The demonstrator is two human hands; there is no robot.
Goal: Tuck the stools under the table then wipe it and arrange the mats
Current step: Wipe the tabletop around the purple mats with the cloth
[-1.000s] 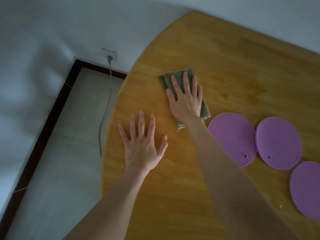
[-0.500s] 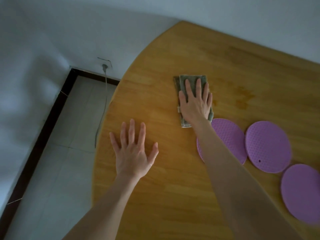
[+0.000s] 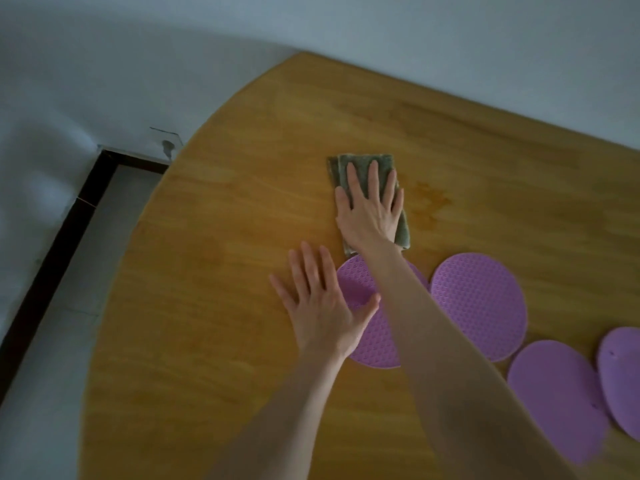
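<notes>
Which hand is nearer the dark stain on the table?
Right. The right hand presses the cloth beside the stain; the left hand lies farther back, over a purple mat.

Dimpled purple mats [image 3: 479,303], grey-green cloth [image 3: 403,233], honey-yellow table [image 3: 225,271]

Leftmost mat [image 3: 375,336] partly hidden under left hand [image 3: 323,308] and right forearm [image 3: 450,348]. Outermost mat [image 3: 621,375] cut off by frame's right edge.

Curved wooden table [image 3: 214,258], folded grey cloth [image 3: 403,233], four purple round mats [image 3: 479,306]
</notes>
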